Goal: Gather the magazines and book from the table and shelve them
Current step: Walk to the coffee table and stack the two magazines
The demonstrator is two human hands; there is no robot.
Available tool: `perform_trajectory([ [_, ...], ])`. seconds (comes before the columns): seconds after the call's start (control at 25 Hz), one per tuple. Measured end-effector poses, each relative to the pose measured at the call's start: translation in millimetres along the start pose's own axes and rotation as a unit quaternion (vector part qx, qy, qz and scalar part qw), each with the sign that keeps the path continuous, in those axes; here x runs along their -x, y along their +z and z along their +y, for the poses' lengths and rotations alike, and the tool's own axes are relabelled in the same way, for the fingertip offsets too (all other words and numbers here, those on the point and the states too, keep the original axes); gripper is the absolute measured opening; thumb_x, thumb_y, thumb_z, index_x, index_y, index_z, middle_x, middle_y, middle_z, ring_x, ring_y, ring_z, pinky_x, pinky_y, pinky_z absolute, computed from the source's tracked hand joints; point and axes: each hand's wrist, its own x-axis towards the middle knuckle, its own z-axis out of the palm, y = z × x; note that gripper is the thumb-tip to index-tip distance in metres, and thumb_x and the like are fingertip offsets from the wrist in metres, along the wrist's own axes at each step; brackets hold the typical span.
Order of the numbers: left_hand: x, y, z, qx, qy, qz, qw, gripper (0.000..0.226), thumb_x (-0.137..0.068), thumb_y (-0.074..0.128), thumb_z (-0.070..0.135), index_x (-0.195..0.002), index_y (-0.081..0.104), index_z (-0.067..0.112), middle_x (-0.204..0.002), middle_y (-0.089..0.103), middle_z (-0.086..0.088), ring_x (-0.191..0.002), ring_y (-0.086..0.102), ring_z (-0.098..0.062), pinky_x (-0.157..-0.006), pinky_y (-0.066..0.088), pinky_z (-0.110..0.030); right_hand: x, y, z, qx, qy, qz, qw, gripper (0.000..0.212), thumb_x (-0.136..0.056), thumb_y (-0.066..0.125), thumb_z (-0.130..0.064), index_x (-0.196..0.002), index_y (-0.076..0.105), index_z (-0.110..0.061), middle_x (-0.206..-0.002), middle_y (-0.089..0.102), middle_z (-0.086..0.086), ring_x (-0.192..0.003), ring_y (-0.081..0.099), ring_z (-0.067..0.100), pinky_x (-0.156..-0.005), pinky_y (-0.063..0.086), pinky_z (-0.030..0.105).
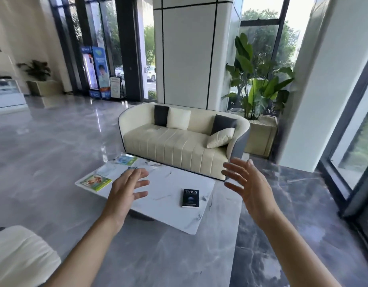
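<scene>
A low white marble table [168, 212] stands ahead of me. A dark book [190, 198] lies flat near its right end. At the left end lie three magazines: one with a green cover [96, 181] nearest me, a pale one [111, 169] behind it, and a blue-green one [126, 160] at the far corner. My left hand [127, 190] hovers above the table's left half, fingers spread, holding nothing. My right hand [248, 186] is raised to the right of the table, open and empty. No shelf is in view.
A cream sofa [179, 146] with cushions stands just behind the table. A cream armchair [19, 257] is at my lower left. A large potted plant [259, 96] and glass walls [353, 141] stand to the right. Grey polished floor [54, 141] stretches to the left.
</scene>
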Motion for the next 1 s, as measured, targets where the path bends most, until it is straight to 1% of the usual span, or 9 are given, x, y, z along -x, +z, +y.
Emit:
perform_trajectory([
  [0.12, -90.7, 17.2, -16.8, -0.011, -0.009, 0.045, 0.999, 0.043, -0.090, 0.053, 0.045, -0.113, 0.068, 0.013, -0.122, 0.071, -0.013, -0.113, 0.067, -0.033, -0.083, 0.056, -0.044, -111.9, 1.0, 33.5, -0.013, 0.025, -0.017, 0.999, 0.059, -0.091, 0.052, -0.062, -0.126, 0.068, -0.018, -0.122, 0.078, 0.003, -0.120, 0.070, 0.026, -0.092, 0.054, 0.040],
  [0.32, -200.5, 12.3, -26.3, -0.035, -0.013, 0.097, 0.995, 0.032, -0.101, 0.049, 0.033, -0.114, 0.067, 0.009, -0.122, 0.070, -0.013, -0.112, 0.067, -0.032, -0.088, 0.055, -0.046, -247.4, 37.6, 73.4, -0.036, 0.067, -0.054, 0.996, 0.045, -0.103, 0.039, -0.046, -0.124, 0.068, -0.019, -0.125, 0.076, 0.006, -0.121, 0.069, 0.025, -0.092, 0.054, 0.039],
  [0.4, -239.6, -3.4, -33.3, -0.033, -0.007, 0.118, 0.992, 0.039, -0.091, 0.051, 0.041, -0.111, 0.068, 0.012, -0.120, 0.071, -0.011, -0.110, 0.068, -0.030, -0.083, 0.055, -0.041, -293.8, 60.1, 93.1, -0.042, 0.066, -0.080, 0.994, 0.049, -0.096, 0.046, -0.056, -0.122, 0.070, -0.021, -0.124, 0.077, 0.004, -0.122, 0.069, 0.025, -0.091, 0.053, 0.039],
  [0.52, -300.3, -34.1, -51.7, -0.031, -0.015, 0.156, 0.987, 0.040, -0.089, 0.051, 0.043, -0.109, 0.069, 0.014, -0.121, 0.072, -0.013, -0.111, 0.069, -0.031, -0.084, 0.055, -0.042, -357.7, 101.2, 123.0, -0.037, 0.074, -0.115, 0.990, 0.079, -0.068, 0.063, -0.080, -0.123, 0.070, -0.023, -0.125, 0.076, 0.004, -0.118, 0.071, 0.021, -0.090, 0.054, 0.038],
  [0.6, -339.7, -58.5, -67.8, -0.023, -0.010, 0.171, 0.985, 0.030, -0.096, 0.053, 0.037, -0.107, 0.069, 0.014, -0.123, 0.071, -0.016, -0.112, 0.067, -0.034, -0.088, 0.055, -0.047, -399.0, 131.5, 147.6, -0.039, 0.080, -0.132, 0.987, 0.071, -0.079, 0.060, -0.075, -0.123, 0.070, -0.021, -0.126, 0.076, 0.005, -0.119, 0.070, 0.023, -0.091, 0.054, 0.039],
  [0.68, -375.3, -82.5, -79.6, -0.013, -0.003, 0.188, 0.982, 0.027, -0.104, 0.046, 0.028, -0.104, 0.069, 0.014, -0.123, 0.069, -0.018, -0.111, 0.066, -0.035, -0.093, 0.054, -0.051, -438.4, 163.4, 170.5, -0.043, 0.084, -0.140, 0.986, 0.049, -0.100, 0.045, -0.054, -0.123, 0.069, -0.019, -0.125, 0.076, 0.006, -0.122, 0.068, 0.027, -0.096, 0.054, 0.044],
  [0.76, -415.8, -117.0, -90.1, -0.003, -0.009, 0.214, 0.977, 0.029, -0.105, 0.043, 0.026, -0.101, 0.069, 0.015, -0.122, 0.069, -0.019, -0.108, 0.066, -0.035, -0.091, 0.055, -0.049, -485.9, 209.0, 193.0, -0.038, 0.093, -0.147, 0.984, 0.044, -0.106, 0.037, -0.044, -0.122, 0.070, -0.019, -0.124, 0.076, 0.006, -0.121, 0.069, 0.027, -0.097, 0.054, 0.044],
  [0.92, -470.3, -184.9, -108.0, -0.001, -0.033, 0.282, 0.959, 0.028, -0.105, 0.042, 0.020, -0.099, 0.068, 0.012, -0.115, 0.071, -0.020, -0.098, 0.068, -0.030, -0.084, 0.054, -0.045, -561.2, 307.2, 231.4, -0.037, 0.109, -0.185, 0.976, 0.046, -0.107, 0.034, -0.044, -0.122, 0.069, -0.018, -0.123, 0.077, 0.005, -0.120, 0.070, 0.026, -0.094, 0.054, 0.041],
  [1.0, -489.9, -210.4, -111.9, -0.008, -0.045, 0.304, 0.952, 0.028, -0.105, 0.042, 0.019, -0.097, 0.068, 0.013, -0.109, 0.072, -0.014, -0.095, 0.068, -0.028, -0.077, 0.057, -0.040, -582.8, 346.3, 249.7, -0.042, 0.118, -0.210, 0.970, 0.052, -0.101, 0.041, -0.055, -0.124, 0.068, -0.018, -0.125, 0.076, 0.005, -0.120, 0.069, 0.025, -0.095, 0.054, 0.042],
])
